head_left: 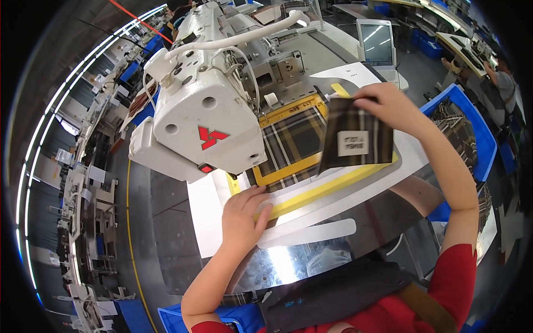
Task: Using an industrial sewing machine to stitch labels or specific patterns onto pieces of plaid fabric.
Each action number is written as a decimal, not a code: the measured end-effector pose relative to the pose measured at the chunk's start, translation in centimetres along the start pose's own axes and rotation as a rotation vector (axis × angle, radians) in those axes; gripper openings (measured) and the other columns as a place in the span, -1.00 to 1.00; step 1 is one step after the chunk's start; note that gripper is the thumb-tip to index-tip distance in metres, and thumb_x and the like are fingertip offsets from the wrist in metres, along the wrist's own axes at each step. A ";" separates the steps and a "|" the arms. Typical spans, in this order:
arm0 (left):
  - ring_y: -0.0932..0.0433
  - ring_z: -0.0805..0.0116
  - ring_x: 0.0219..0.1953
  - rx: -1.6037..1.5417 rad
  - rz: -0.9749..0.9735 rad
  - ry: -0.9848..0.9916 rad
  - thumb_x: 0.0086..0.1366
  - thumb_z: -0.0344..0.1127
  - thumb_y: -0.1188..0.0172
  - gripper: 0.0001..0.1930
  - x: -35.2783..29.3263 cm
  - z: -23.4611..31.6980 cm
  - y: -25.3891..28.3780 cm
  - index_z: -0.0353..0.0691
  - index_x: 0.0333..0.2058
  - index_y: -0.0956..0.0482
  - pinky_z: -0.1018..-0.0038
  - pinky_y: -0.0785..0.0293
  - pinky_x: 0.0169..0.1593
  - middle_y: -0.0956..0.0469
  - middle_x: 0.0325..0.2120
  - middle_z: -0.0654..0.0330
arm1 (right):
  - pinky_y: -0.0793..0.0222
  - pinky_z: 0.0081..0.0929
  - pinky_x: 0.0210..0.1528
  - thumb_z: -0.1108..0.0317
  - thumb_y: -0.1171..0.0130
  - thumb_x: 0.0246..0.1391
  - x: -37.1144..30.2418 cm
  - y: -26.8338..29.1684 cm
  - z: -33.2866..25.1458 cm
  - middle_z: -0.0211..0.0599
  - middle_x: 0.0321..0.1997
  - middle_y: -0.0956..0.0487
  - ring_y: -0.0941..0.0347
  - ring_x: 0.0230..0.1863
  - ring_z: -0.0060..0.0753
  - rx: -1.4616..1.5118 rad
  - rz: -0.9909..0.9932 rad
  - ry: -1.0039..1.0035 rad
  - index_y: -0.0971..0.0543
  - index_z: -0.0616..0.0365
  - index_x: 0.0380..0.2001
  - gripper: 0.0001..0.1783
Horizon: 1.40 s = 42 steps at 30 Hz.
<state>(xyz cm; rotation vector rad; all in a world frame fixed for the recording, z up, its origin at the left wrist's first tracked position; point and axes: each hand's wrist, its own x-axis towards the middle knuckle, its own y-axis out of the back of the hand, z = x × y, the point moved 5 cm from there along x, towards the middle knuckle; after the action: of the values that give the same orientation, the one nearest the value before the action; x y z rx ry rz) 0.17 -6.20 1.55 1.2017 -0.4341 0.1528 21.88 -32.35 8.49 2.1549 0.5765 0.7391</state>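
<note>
At the near edge, a blue bin sits low on the left, below the metal tabletop. Beyond it, the left hand lies with fingers loosely spread at the corner of the work, by a yellow strip; it grips nothing that shows. The right hand pinches the top edge of a plaid piece with a white label, held up beside the yellow frame, whose window shows more plaid cloth. To handle this well, I would keep the left palm steady, hold the piece taut by its edge and keep its lower corner from folding against the frame. The white machine head leans over the frame's left side, probably the main obstacle to reach and sight. Farther off, a blue crate of plaid cloth stands right, a screen behind, and a co-worker at the far right.
</note>
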 end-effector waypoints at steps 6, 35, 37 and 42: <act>-0.51 0.01 -0.08 0.023 0.015 0.355 0.17 -0.38 -0.18 -0.84 1.8 -6.2 1.4 -0.28 -0.28 -0.59 0.24 -0.41 -0.04 -0.59 -0.19 0.07 | -0.45 -0.27 -0.18 0.25 -0.22 0.01 6.8 -8.0 0.2 -0.09 -0.35 -0.64 -0.57 -0.26 -0.09 -0.107 -0.276 0.077 -0.67 0.18 -0.32 -0.76; -0.55 0.27 -0.04 -0.181 0.122 0.002 0.15 -0.48 -0.24 -0.68 7.0 -8.5 -4.0 -0.27 -0.07 -0.56 0.40 -0.39 0.09 -0.60 -0.10 0.14 | -0.20 -0.24 0.17 0.10 -0.20 0.05 -0.8 -16.5 -9.5 -0.28 -0.09 -0.46 -0.34 0.00 -0.17 -0.019 -0.172 0.651 -0.57 -0.01 -0.07 -0.62; -0.56 0.27 -0.05 -0.261 0.154 0.003 0.13 -0.49 -0.26 -0.67 6.8 -8.8 -4.1 -0.26 -0.08 -0.56 0.39 -0.40 0.07 -0.61 -0.11 0.14 | -0.20 -0.22 0.17 0.08 -0.21 0.04 -0.7 -16.7 -9.7 -0.27 -0.12 -0.45 -0.35 0.00 -0.16 -0.050 -0.182 0.662 -0.58 -0.03 -0.08 -0.61; -0.56 0.25 -0.07 -0.288 0.166 0.003 0.11 -0.51 -0.25 -0.67 6.7 -8.3 -3.7 -0.26 -0.09 -0.57 0.38 -0.43 0.04 -0.60 -0.11 0.11 | -0.19 -0.22 0.17 0.09 -0.23 0.01 -0.6 -16.7 -9.6 -0.27 -0.12 -0.45 -0.35 0.00 -0.17 -0.063 -0.168 0.661 -0.59 -0.05 -0.09 -0.61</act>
<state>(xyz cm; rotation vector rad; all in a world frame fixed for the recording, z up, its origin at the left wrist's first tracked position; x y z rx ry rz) 9.57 -0.60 -1.35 0.8823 -0.5346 0.2265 12.34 -17.68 0.35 1.7496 1.0386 1.3609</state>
